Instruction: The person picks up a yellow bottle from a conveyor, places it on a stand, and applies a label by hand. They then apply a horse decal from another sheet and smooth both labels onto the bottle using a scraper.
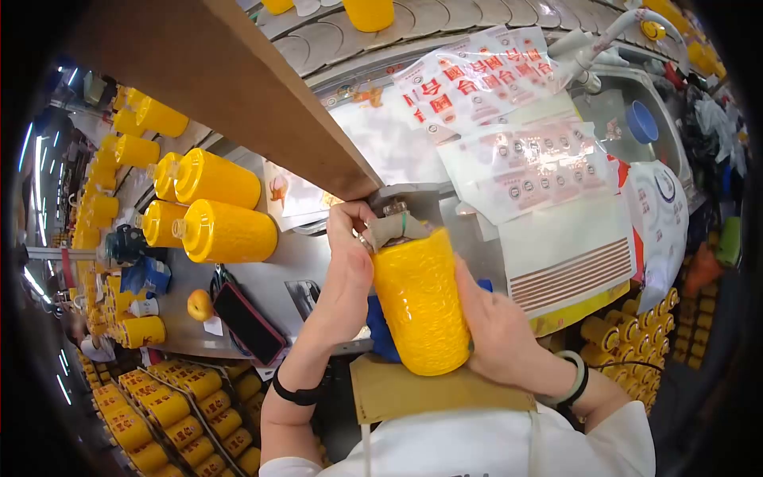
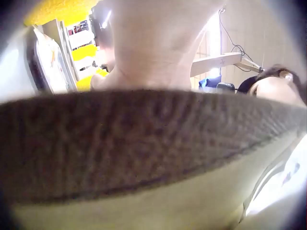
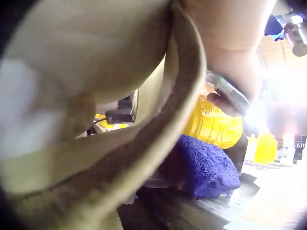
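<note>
Both hands support a yellow jar [image 1: 423, 306], held aslant before the tan apron [image 1: 445, 393], its neck end pointing away from the person and its base toward the body. In my head view the left hand [image 1: 348, 262] has a narrow grip, its fingers bent on a grey cloth [image 1: 389, 229] at the neck. The right hand [image 1: 499, 334] holds the jar's side, thumb laid along it; the other fingers are hidden, so I cannot tell how far they wrap. I judge that the right steadies the body to free the left for the neck. My right wrist view shows a blue towel [image 3: 208, 167] just below the jar, probably as a cushion. More yellow jars [image 1: 230, 230] stand at left on the bench [image 1: 187, 312], presumably within reach; printed sheets [image 1: 520, 171] lie at right, apparently flat for easy picking.
</note>
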Available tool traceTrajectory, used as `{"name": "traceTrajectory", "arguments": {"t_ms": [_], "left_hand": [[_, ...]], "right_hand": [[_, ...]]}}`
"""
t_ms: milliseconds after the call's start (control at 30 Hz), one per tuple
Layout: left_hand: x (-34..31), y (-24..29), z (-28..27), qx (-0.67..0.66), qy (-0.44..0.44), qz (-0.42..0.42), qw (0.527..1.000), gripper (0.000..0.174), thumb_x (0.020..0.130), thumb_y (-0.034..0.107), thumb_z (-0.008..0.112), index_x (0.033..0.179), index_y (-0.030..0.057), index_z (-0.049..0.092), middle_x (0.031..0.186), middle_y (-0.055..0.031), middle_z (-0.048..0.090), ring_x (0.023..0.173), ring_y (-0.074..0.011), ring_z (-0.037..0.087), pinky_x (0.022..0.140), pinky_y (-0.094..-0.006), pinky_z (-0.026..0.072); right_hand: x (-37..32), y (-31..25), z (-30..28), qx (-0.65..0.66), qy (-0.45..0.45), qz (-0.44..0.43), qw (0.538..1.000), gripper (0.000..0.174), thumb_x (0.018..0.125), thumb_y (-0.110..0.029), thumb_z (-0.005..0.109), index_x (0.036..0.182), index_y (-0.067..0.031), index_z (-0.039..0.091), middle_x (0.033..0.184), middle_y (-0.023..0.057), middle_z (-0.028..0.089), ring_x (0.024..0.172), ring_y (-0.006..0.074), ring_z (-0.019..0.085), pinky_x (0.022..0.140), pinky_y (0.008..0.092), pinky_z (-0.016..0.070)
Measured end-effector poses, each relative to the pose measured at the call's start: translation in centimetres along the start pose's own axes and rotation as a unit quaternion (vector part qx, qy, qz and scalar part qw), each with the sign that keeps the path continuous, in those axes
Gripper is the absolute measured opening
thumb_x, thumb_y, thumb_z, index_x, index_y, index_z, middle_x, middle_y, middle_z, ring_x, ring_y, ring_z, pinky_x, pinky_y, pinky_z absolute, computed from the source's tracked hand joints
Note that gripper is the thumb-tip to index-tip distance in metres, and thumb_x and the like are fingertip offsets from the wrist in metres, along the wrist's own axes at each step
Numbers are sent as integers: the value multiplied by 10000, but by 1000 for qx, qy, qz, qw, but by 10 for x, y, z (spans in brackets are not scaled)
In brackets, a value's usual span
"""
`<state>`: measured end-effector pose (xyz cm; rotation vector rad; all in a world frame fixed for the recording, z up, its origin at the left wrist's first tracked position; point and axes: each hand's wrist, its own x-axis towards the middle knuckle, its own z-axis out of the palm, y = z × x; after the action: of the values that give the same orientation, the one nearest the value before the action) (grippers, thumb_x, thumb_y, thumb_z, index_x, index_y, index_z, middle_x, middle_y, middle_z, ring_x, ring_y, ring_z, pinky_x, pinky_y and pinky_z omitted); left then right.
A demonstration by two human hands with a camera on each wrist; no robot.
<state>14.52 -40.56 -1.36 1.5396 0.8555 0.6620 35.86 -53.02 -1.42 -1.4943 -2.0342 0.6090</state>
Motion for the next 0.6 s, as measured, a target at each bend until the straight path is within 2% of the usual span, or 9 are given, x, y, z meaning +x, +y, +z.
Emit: {"name": "traceTrajectory", "arguments": {"t_ms": [33,100,233,300,333,400,433,500,600], "left_hand": [[0,1,1,-14,-7,-5,1000,896,972,831,221,1359,25,273,1375,-166,488,1373,-275,507,1195,-409,315],[0,-8,-5,16,-1,2,1000,887,973,830,224,1348,28,278,1370,-167,495,1365,-271,512,1187,-407,328],[-1,-6,-2,21,14,5,1000,877,982,819,228,1338,19,282,1367,-168,497,1346,-262,520,1178,-409,344],[-1,-7,-2,22,13,5,1000,864,988,811,236,1332,19,285,1365,-173,502,1333,-261,530,1171,-410,355],[-1,-9,-2,22,13,2,1000,852,993,803,244,1326,20,288,1364,-177,507,1321,-260,541,1165,-411,365],[0,-10,-3,37,12,15,999,830,1003,787,251,1317,20,292,1364,-175,514,1310,-261,551,1159,-408,375],[1,-11,-4,52,14,33,998,808,1013,772,258,1307,20,296,1364,-172,522,1300,-262,562,1153,-405,385],[0,-6,0,42,13,27,999,789,1022,756,260,1301,19,299,1368,-164,525,1292,-262,569,1146,-400,395],[1,-6,-2,42,14,21,999,768,1034,738,260,1293,16,299,1360,-154,541,1281,-259,577,1137,-395,407]], "right_hand": [[1,-4,-6,0,0,-1,1000,641,742,-32,607,1369,104,589,1436,365,548,658,186,558,618,297,461],[1,-19,-23,-65,-15,-69,995,690,724,-56,649,1387,118,566,1444,354,547,678,225,586,622,310,466],[-5,-12,-5,7,53,-42,998,722,709,-84,683,1388,129,558,1441,360,545,688,249,600,626,307,470],[-4,-3,-3,-9,-50,40,998,733,708,-77,683,1394,141,540,1448,369,533,699,250,614,633,304,476],[-2,-6,-9,-9,-50,40,998,733,708,-77,683,1394,141,540,1448,369,533,699,250,614,633,304,476],[0,-20,-25,-77,-13,-79,994,756,707,-52,665,1412,163,500,1448,374,529,707,258,629,617,310,469],[-1,-19,-20,-76,-13,-78,994,756,707,-52,665,1412,163,500,1448,374,529,707,258,629,617,310,469],[-4,-13,-4,-8,61,-19,998,739,710,-30,652,1410,159,507,1447,374,530,709,266,633,611,316,466],[-2,-6,0,14,31,20,999,735,708,-24,649,1414,138,521,1466,376,512,698,278,622,613,311,467]]}}
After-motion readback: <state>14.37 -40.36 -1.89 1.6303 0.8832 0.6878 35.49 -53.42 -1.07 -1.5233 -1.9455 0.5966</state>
